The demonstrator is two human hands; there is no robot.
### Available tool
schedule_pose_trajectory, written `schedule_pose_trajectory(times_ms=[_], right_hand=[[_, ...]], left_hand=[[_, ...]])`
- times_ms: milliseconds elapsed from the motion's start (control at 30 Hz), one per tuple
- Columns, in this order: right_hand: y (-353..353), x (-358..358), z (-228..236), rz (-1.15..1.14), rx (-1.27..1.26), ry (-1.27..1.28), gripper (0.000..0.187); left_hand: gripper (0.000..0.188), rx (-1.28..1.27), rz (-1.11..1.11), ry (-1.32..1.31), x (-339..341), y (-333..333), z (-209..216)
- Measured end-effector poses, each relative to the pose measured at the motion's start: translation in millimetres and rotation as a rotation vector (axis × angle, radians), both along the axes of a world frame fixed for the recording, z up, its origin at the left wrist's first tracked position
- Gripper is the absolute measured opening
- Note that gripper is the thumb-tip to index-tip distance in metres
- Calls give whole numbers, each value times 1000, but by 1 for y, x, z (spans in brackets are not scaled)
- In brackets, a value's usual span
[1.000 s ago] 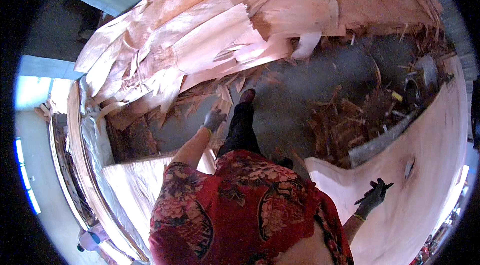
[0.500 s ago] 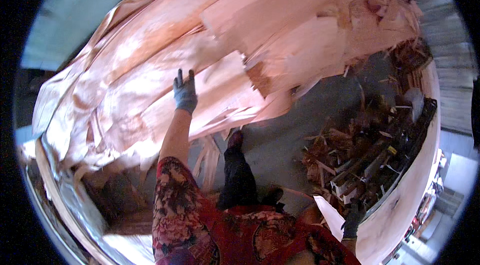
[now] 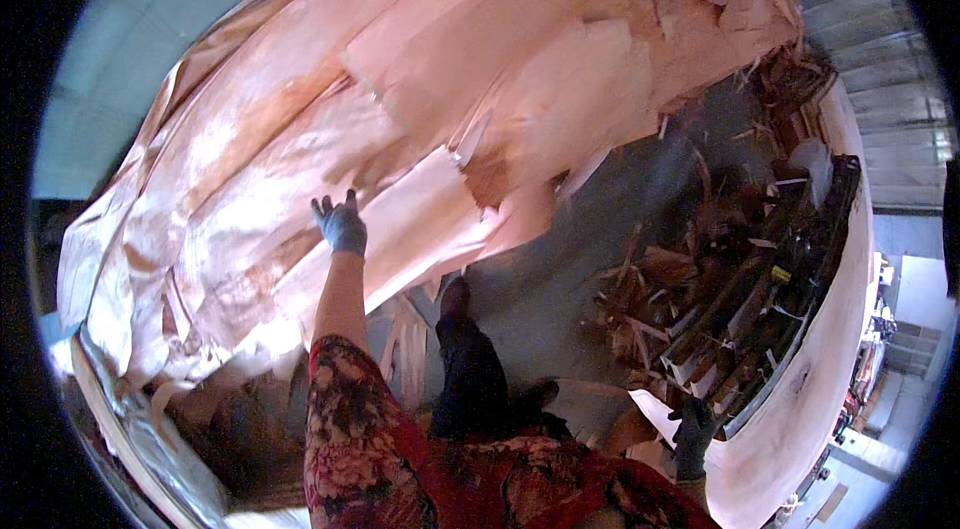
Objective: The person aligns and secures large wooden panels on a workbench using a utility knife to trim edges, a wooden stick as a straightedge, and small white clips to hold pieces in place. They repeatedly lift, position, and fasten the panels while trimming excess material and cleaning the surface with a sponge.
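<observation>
My left hand (image 3: 342, 226), in a blue-grey glove with dark fingertips, reaches out with its fingers spread. Nothing is in it. Beneath and beyond it lies a broad, uneven heap of thin wood veneer sheets (image 3: 430, 59), pinkish tan, with torn and overlapping edges. At the lower right, my right hand (image 3: 692, 437) wears a dark glove and is closed over the edge of a pale veneer sheet (image 3: 790, 409). That sheet curves up along the right side and bears a dark knot. The glove hides part of the gripped edge.
Broken veneer scraps (image 3: 660, 274) and long dark bars (image 3: 745, 329) lie on the right, inside the curve of the pale sheet. Grey floor (image 3: 590, 239) shows between them and the heap. Silvery plastic wrapping (image 3: 170, 439) is at the lower left. Corrugated wall (image 3: 870, 79) stands far right.
My left hand has moved nearer and slightly left, its fingers still spread. The view has shifted, so the heap appears further left. My right hand stays at the pale sheet's edge.
</observation>
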State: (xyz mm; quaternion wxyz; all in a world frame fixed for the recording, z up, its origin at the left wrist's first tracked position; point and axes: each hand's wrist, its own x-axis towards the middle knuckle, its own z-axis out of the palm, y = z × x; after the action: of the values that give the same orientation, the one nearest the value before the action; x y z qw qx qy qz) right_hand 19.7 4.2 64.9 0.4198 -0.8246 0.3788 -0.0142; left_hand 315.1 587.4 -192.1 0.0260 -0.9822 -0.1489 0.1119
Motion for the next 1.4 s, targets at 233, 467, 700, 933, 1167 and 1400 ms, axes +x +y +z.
schedule_pose_trajectory(times_ms=[233, 467, 700, 933, 1167, 1400], right_hand=[[-36, -59, -15, 59, 69, 77, 18], [-2, -41, -2, 15, 0, 238, 24], [37, 7, -27, 242, -3, 337, 16], [78, 13, -93, 373, 233, 499, 18], [71, 1, -137, 529, 219, 583, 22], [77, 9, -185, 536, 214, 726, 24]], left_hand=[[100, -4, -15, -197, -21, -33, 24], [93, -29, -554, 18, -38, -92, -27], [67, 13, -344, -249, -58, -78, -85], [65, -373, -291, 34, -181, -105, -84], [52, -627, 344, 829, -312, -84, -177], [56, -1388, 1742, 129, -307, -109, -223]])
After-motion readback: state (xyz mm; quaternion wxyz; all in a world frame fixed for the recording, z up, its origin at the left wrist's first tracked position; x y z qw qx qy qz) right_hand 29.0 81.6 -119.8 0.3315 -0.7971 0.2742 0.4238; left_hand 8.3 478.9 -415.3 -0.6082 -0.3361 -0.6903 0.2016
